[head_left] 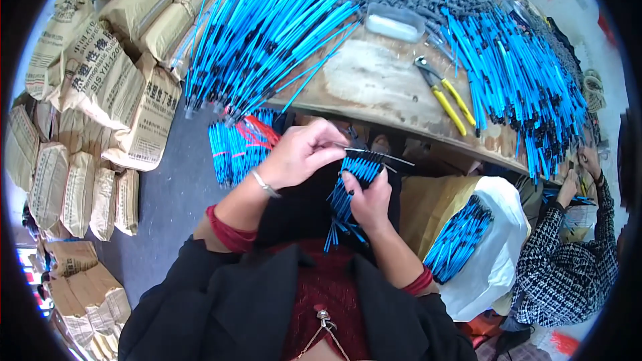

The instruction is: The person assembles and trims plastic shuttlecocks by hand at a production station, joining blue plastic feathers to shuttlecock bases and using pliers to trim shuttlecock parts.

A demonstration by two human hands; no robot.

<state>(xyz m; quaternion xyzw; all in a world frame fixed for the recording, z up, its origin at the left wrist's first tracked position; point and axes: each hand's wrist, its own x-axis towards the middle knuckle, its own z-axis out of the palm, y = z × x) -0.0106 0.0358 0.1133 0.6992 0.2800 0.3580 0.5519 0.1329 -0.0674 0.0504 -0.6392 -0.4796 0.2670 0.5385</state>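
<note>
Blue stick bundle (362,170) sits inside R grip (370,202), which is wrapped round it; dark ends poke out approx 12 o'clock, lower ends approx 7. L grip (306,154), at 10 o'clock from R, pinches thin strip (401,160) running twd 3–4 by dark ends. Yellow-handled pliers (449,99) on surface (374,77), approx 1.

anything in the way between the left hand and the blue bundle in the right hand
Nothing visible blocks it: the left hand is right beside the top of the blue bundle gripped in the right hand. Only the thin strip pinched by the left hand runs across there; whether it touches is unclear.
</note>
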